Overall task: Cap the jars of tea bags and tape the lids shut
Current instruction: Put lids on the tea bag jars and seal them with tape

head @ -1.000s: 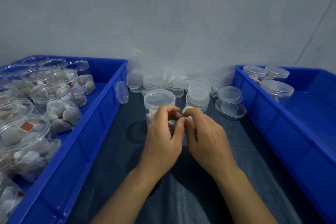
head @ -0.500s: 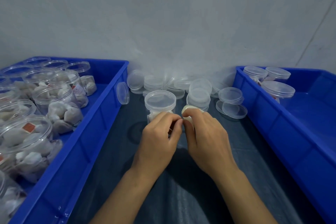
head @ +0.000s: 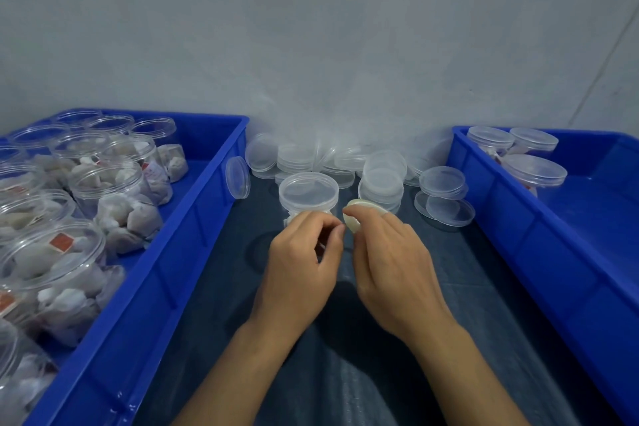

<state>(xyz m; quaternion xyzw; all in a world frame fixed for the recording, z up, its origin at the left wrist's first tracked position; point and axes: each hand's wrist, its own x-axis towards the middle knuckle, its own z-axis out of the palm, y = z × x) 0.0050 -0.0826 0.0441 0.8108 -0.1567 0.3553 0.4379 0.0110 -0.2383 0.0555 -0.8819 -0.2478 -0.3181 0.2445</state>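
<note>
The right hand [head: 390, 263] grips a small pale roll of tape [head: 356, 216], its fingers curled round the roll with the rim showing above the knuckles. The left hand [head: 301, 263] sits just beside it, thumb and forefinger pinched together at the roll's edge; whether a tape end lies between them is too fine to tell. Both hands hover low over the dark worktop [head: 221, 273], directly in front of a capped clear jar [head: 308, 194], whose lower part they hide. The jar stands upright with its transparent lid on.

Behind the jar, against the grey wall, lies a heap of loose clear lids [head: 349, 162], some stacked, some leaning. One lid [head: 238, 177] stands on edge against the left blue bin [head: 193, 218]. Two more lids [head: 444, 197] rest near the right blue bin [head: 518, 239].

The left bin holds many uncapped jars of tea bags [head: 114, 204], packed close together. In the far corner of the right bin stand three capped jars [head: 518, 156], close together.
</note>
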